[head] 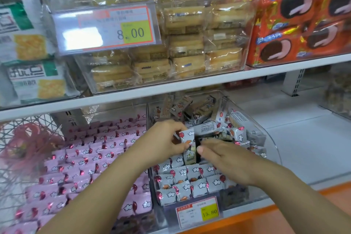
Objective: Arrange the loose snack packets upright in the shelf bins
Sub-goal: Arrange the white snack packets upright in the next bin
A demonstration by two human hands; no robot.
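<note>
Snack packets [180,182] in grey-white wrappers with a red balloon and clouds stand upright in neat rows at the front of a clear bin [272,150] on the lower shelf, while at the back of the same bin more loose packets [199,114] lie heaped at all angles. The left hand [163,138] pinches one packet [190,150] between thumb and fingers and holds it upright just behind the front rows. The right hand [228,159] reaches in beside it with fingers stretched out and gripping nothing; its fingertips lie on the packets in the middle of the bin (the tips themselves are partly hidden). A yellow price tag [197,212] reading 15.80 sits on the bin's front. Just to the left, pink packets [95,157] fill a neighbouring bin in upright rows. On the white shelf board [171,85] above stand a clear bin of wrapped golden cakes [190,43] with an 8.00 tag [114,26], and red cookie packs [303,24] to the right.
</note>
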